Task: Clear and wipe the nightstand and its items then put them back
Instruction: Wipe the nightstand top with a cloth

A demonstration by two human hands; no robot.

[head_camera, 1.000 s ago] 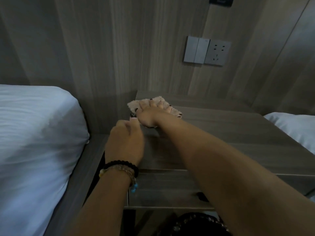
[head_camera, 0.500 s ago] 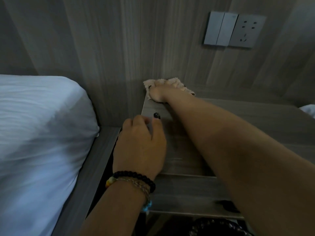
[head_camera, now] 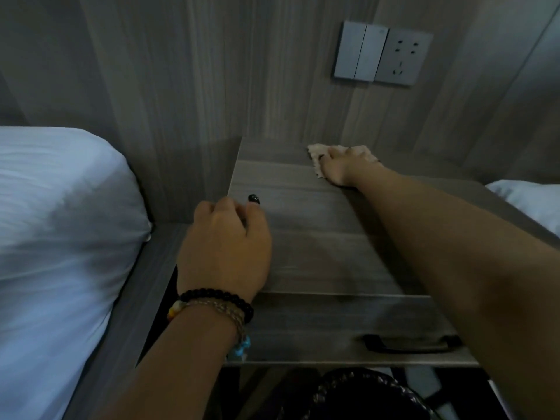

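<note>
A person leans over a bare wooden nightstand (head_camera: 318,237) between 2 beds. The right hand (head_camera: 339,168) lies flat and open on a pale cloth (head_camera: 316,157), pressing it against the top at the back edge, right of the middle, likely to wipe along the wall. The cloth sits under the palm and fingers, spilling out on the left. The left hand (head_camera: 225,247) rests curled, holding nothing, on the front left corner, probably bracing the body during the reach. No other items are on top.
</note>
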